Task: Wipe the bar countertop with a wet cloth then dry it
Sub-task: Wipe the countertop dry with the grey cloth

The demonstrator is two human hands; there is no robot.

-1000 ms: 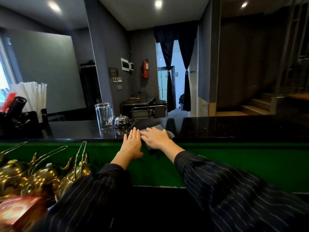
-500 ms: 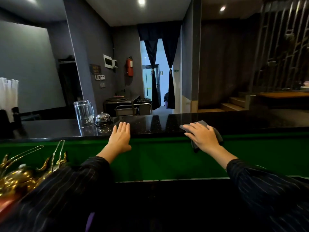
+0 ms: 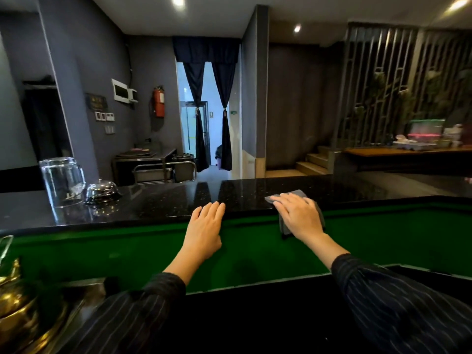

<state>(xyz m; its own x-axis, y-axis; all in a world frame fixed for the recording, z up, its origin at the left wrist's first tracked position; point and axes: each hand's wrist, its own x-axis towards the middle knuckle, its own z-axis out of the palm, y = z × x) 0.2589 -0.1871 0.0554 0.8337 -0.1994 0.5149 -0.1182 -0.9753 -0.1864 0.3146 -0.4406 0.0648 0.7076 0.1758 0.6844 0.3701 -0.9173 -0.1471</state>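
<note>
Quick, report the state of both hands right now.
Left hand: open, lying flat on the countertop edge, holding nothing.
Right hand: open, pressing the grey cloth flat onto the countertop.

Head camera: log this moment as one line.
right hand: flat on grey cloth | grey cloth: on countertop near edge | left hand: flat on countertop edge

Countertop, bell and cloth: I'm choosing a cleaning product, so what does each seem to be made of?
The countertop looks like polished black stone, perhaps granite, given its pale flecks and mirror-like reflections. The bell looks like polished metal, with sharp highlights on its chrome-bright dome. The cloth is soft, matte grey fabric that drapes over the edge. Its fibre cannot be told.
</note>
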